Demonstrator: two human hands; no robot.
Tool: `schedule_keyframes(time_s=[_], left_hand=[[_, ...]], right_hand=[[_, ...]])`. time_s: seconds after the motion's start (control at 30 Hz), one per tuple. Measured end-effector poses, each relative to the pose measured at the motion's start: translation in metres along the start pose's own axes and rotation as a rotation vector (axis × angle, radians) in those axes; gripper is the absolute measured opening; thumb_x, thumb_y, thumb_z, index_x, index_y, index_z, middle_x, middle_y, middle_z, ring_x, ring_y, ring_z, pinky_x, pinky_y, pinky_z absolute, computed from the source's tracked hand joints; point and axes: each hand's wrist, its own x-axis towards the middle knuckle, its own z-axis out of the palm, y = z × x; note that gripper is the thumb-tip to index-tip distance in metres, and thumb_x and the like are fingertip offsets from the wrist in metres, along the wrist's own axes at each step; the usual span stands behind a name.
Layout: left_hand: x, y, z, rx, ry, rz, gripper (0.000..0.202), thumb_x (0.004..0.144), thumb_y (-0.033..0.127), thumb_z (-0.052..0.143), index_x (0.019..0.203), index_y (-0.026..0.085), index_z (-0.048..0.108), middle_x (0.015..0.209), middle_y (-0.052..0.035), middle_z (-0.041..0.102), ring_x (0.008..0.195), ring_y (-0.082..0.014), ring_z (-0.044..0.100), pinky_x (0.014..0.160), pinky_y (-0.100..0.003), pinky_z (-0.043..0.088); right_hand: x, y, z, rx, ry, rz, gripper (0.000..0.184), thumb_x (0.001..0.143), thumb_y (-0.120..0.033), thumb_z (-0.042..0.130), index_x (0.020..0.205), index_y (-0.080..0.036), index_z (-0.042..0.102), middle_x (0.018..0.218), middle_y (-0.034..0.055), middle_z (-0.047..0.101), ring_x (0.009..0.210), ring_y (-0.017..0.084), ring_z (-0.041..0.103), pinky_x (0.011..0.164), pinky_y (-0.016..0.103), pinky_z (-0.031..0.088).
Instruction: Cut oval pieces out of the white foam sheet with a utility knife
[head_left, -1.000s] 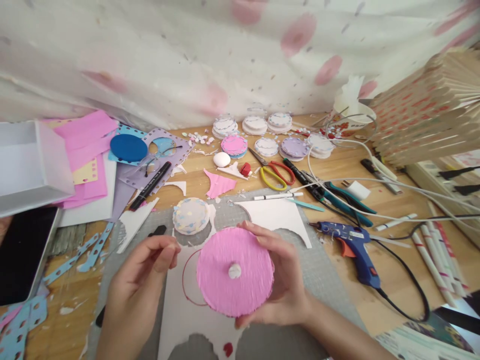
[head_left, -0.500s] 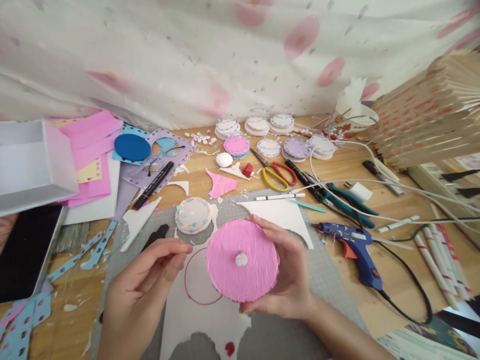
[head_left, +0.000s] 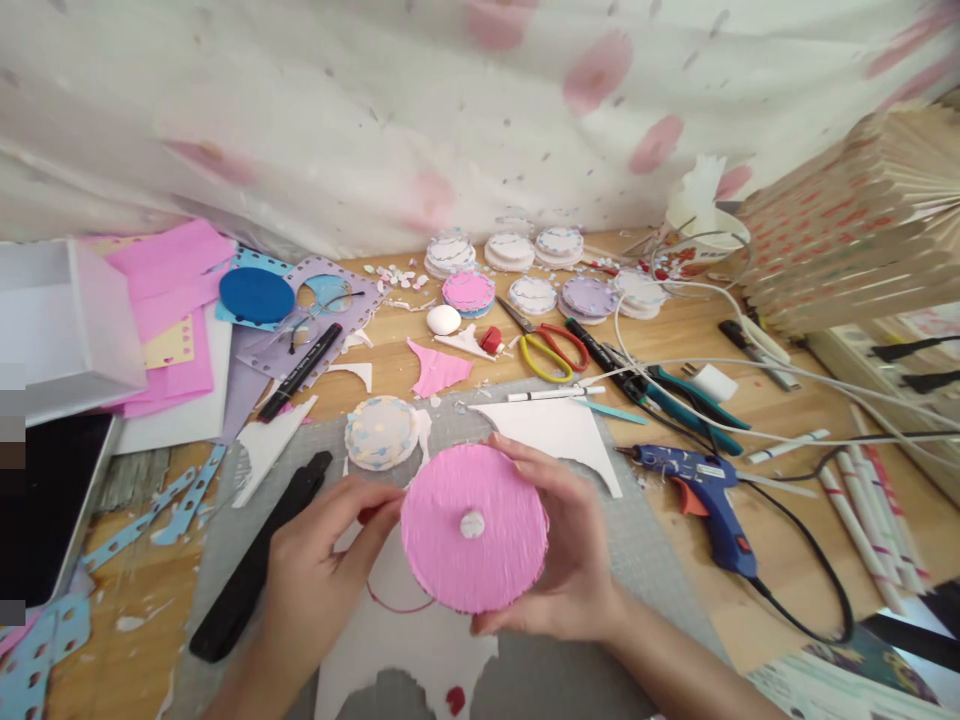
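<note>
Cupping pink disc point(head_left: 480, 560) — right hand point(head_left: 570, 560) behind, left hand point(head_left: 322, 570) touching edge.

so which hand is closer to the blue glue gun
Right. The right hand, holding the pink disc, is just left of the blue glue gun; the left hand is farther away, at the disc's opposite edge.

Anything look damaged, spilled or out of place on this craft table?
The white sheet under the pink disc has a ragged, torn lower edge with a red blot beside it. Small paper scraps lie scattered near the stacked discs at the back.
</note>
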Motion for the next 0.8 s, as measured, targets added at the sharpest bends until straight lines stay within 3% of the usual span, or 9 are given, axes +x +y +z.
schedule_keyframes(time_s=[0.07, 0.13, 0.23, 0.3, 0.4, 0.53, 0.7, 0.8], left_hand=[[0.007, -0.005, -0.001, 0.090, -0.011, 0.106, 0.017, 0.086, 0.020, 0.059, 0.072, 0.022, 0.069, 0.076, -0.0020, 0.067, 0.074, -0.0169, 0.061, 0.074, -0.029, 0.048], [0.011, -0.004, -0.002, 0.052, -0.010, 0.084, 0.023, 0.090, 0.027, 0.053, 0.079, 0.023, 0.072, 0.097, -0.0067, 0.069, 0.095, -0.0223, 0.061, 0.088, -0.034, 0.045], [0.012, 0.008, -0.002, -0.294, -0.128, -0.220, 0.034, 0.092, 0.047, 0.049, 0.109, 0.026, 0.070, 0.123, -0.0080, 0.064, 0.115, -0.0263, 0.058, 0.095, -0.035, 0.047], [0.008, 0.022, 0.000, -0.516, -0.209, -0.465, 0.046, 0.081, 0.053, 0.065, 0.118, 0.027, 0.063, 0.121, -0.0068, 0.067, 0.109, -0.0257, 0.062, 0.087, -0.031, 0.053], [0.002, 0.041, 0.005, -0.587, -0.156, -0.661, 0.055, 0.067, 0.041, 0.081, 0.116, 0.029, 0.060, 0.110, -0.0024, 0.071, 0.092, -0.0201, 0.068, 0.073, -0.023, 0.056], [-0.007, 0.050, 0.009, -0.493, -0.011, -0.601, 0.044, 0.068, 0.038, 0.080, 0.108, 0.027, 0.064, 0.102, -0.0004, 0.072, 0.082, -0.0171, 0.070, 0.068, -0.021, 0.057], [-0.018, 0.045, 0.012, -0.279, 0.090, -0.345, 0.038, 0.072, 0.035, 0.077, 0.108, 0.030, 0.067, 0.101, 0.0029, 0.074, 0.085, -0.0167, 0.070, 0.075, -0.020, 0.057], [-0.023, 0.042, 0.012, -0.123, 0.139, -0.202, 0.037, 0.075, 0.032, 0.075, 0.111, 0.031, 0.066, 0.101, 0.0039, 0.075, 0.087, -0.0161, 0.070, 0.078, -0.019, 0.055]], right_hand=[[0.001, 0.000, 0.001, 0.019, 0.005, 0.011, 0.084, 0.073, -0.046, 0.080, 0.141, -0.025, 0.037, 0.142, 0.0132, 0.047, 0.137, 0.031, 0.041, 0.114, 0.051, 0.036], [0.001, -0.001, 0.001, 0.036, -0.007, 0.019, 0.084, 0.073, -0.046, 0.080, 0.142, -0.025, 0.037, 0.143, 0.0128, 0.046, 0.138, 0.029, 0.041, 0.115, 0.048, 0.036], [0.001, -0.001, 0.001, 0.045, -0.054, 0.029, 0.084, 0.074, -0.041, 0.080, 0.143, -0.026, 0.035, 0.147, 0.0118, 0.043, 0.140, 0.027, 0.037, 0.117, 0.046, 0.034], [0.001, -0.002, 0.001, 0.044, -0.122, 0.051, 0.083, 0.078, -0.034, 0.078, 0.145, -0.027, 0.031, 0.151, 0.0108, 0.038, 0.143, 0.025, 0.032, 0.118, 0.044, 0.032], [0.001, -0.004, 0.002, 0.040, -0.229, 0.079, 0.083, 0.083, -0.024, 0.073, 0.149, -0.028, 0.022, 0.158, 0.0095, 0.026, 0.147, 0.024, 0.024, 0.118, 0.045, 0.030], [0.003, -0.006, 0.000, 0.019, -0.279, 0.123, 0.090, 0.083, -0.031, 0.072, 0.152, -0.026, 0.015, 0.161, 0.0123, 0.018, 0.144, 0.029, 0.031, 0.115, 0.048, 0.035], [0.006, -0.009, -0.001, -0.094, -0.312, 0.104, 0.080, 0.085, -0.035, 0.071, 0.149, -0.028, 0.024, 0.143, 0.0106, 0.051, 0.131, 0.023, 0.051, 0.109, 0.036, 0.044], [0.004, -0.010, 0.001, -0.142, -0.289, 0.077, 0.079, 0.084, -0.039, 0.071, 0.149, -0.029, 0.026, 0.137, 0.0093, 0.057, 0.124, 0.021, 0.058, 0.104, 0.031, 0.048]])
